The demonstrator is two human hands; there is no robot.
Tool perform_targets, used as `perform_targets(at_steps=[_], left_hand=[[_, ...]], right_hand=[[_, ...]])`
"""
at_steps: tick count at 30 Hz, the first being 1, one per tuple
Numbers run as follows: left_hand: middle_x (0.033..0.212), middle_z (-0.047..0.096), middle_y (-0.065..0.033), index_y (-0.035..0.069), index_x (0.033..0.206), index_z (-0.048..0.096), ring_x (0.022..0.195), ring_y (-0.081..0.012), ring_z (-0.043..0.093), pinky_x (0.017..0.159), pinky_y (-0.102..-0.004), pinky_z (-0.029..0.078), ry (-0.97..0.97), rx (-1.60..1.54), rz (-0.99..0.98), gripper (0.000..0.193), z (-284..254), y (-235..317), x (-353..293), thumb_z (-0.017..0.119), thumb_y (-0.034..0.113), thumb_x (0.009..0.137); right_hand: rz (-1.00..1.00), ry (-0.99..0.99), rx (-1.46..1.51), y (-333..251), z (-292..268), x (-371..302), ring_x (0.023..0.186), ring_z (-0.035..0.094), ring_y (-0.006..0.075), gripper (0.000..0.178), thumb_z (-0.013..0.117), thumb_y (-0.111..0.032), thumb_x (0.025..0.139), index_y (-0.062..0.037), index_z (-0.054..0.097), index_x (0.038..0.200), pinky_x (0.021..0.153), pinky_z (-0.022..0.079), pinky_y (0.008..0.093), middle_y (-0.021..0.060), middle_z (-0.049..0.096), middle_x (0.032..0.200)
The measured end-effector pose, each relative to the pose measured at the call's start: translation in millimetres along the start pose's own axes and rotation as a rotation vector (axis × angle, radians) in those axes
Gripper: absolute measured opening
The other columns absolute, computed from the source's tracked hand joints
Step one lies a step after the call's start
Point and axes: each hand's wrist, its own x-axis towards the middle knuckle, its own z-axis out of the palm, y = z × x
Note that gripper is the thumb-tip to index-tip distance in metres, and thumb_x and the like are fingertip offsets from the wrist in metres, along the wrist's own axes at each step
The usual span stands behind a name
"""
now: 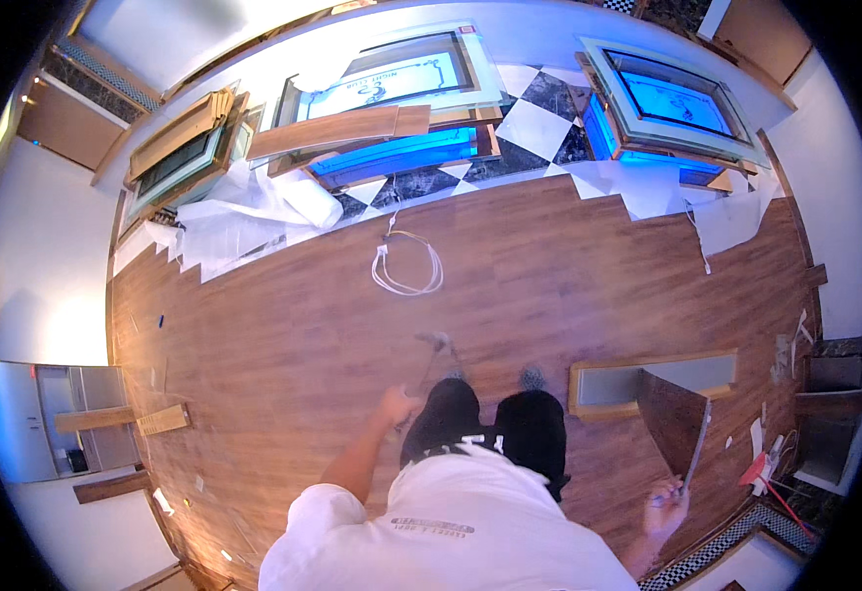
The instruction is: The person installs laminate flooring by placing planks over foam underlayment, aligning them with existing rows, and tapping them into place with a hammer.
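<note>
My left hand [399,406] is closed around the handle of what looks like a hammer [435,341], held low in front of my left leg. Its grey head is blurred, so its exact shape is hard to make out. Out to the right, my right hand [667,504] grips the near end of a short brown floorboard [675,422], which stands tilted up from the fingers. Beyond that board lies a long, narrow piece or carton [598,389] with a grey-white middle and tan edges, partly covered by the board.
Brown plank flooring [283,345] surrounds my feet, ending in a stepped edge against black-and-white tiles [532,130]. A coiled white cable [409,288] lies ahead. Glass-topped cases [672,98] stand at the far side, one bearing long boards [328,136]. A red tool [754,470] lies right.
</note>
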Motion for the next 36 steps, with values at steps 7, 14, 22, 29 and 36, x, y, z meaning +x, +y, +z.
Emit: perform_targets(at_steps=[7,14,22,29,36], left_hand=[[0.061,0.057,-0.0084,0.000,0.078,0.061,0.046,-0.0210,0.055,0.041,-0.0368,0.044,0.226,-0.649,-0.224,0.020,41,20,-52,0.070,0.018,0.080],[0.065,0.058,-0.0097,0.001,0.089,0.057,0.050,-0.0215,0.057,0.046,-0.0369,0.049,0.286,-0.878,-0.461,0.017,94,-32,-97,0.064,0.015,0.083],[0.068,0.062,-0.0109,0.001,0.078,0.065,0.053,-0.0219,0.058,0.049,-0.0380,0.047,0.307,-0.686,-0.513,0.020,125,21,-155,0.067,0.020,0.084],[0.061,0.058,-0.0079,0.005,0.077,0.060,0.046,-0.0204,0.056,0.043,-0.0357,0.047,0.329,-1.059,-0.452,0.015,158,40,-165,0.065,0.017,0.084],[0.058,0.057,-0.0058,0.006,0.073,0.060,0.046,-0.0184,0.054,0.042,-0.0345,0.046,0.313,-1.148,-0.387,0.014,160,-6,-190,0.064,0.015,0.083]], right_hand=[[-0.233,0.086,-0.644,-170,-21,0,0.077,0.056,0.0178,0.021,0.053,-0.021,0.097,-0.0007,0.058,0.100,0.065,0.050,0.0307,0.0083,0.060,0.087],[-0.999,0.156,-0.638,-223,-52,90,0.071,0.060,0.0282,0.058,0.060,-0.051,0.093,0.0055,0.062,0.105,0.063,0.053,0.0403,0.0150,0.067,0.091],[-1.118,0.975,-2.123,-173,19,184,0.073,0.061,0.0308,0.062,0.062,-0.053,0.090,0.0076,0.063,0.104,0.063,0.051,0.0434,0.0184,0.067,0.089],[-0.995,0.922,-2.352,-151,71,238,0.075,0.061,0.0330,0.065,0.064,-0.054,0.088,0.0093,0.065,0.103,0.063,0.050,0.0459,0.0212,0.067,0.088],[-0.912,0.979,-2.476,-91,120,206,0.077,0.062,0.0355,0.069,0.067,-0.056,0.085,0.0113,0.066,0.101,0.063,0.049,0.0489,0.0244,0.067,0.087]])
